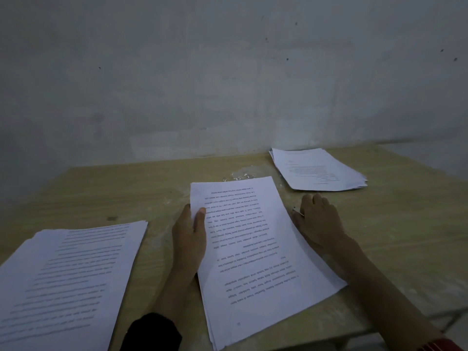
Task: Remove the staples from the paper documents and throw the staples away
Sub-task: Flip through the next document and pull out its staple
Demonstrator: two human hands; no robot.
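Left hand (pixel 189 239) grips left edge of printed document (pixel 253 252) at table's (pixel 405 239) near edge, thumb on top. Right hand (pixel 319 221) rests flat beside document's right edge, small metal piece (pixel 298 212) at fingers, possibly staple. Paper stacks: near-left corner (pixel 63 282), far-right corner (pixel 317 169).

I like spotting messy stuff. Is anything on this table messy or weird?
Yes. Small white scraps lie scattered on the table, just beyond the middle document, like litter. That document sits crooked, turned so its print is upside down to the person. The far stack is fanned unevenly. Nothing looks torn.
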